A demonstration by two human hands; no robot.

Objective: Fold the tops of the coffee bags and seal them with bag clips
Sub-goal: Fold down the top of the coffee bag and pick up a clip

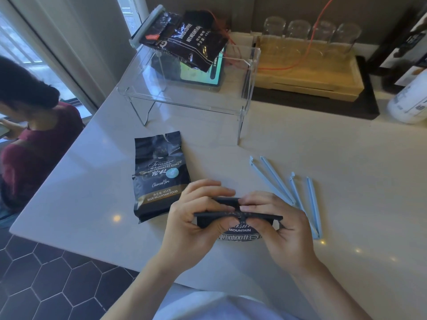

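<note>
A black coffee bag (240,232) stands at the counter's near edge, its top creased over into a flat fold. My left hand (191,225) pinches the fold's left half and my right hand (279,225) pinches its right half. A second black coffee bag (159,179) lies flat to the left, its top open and crumpled. Two light blue bag clips (272,179) (310,199) lie open on the counter to the right of my hands. A third coffee bag (184,38) with a grey clip (147,24) on its top rests on the clear stand.
A clear acrylic stand (189,88) stands at the back middle with a tablet (203,72) under it. A wooden tray (307,72) with glasses sits back right, beside a white bottle (409,102). A person in a dark red top (30,144) sits at left past the counter's edge.
</note>
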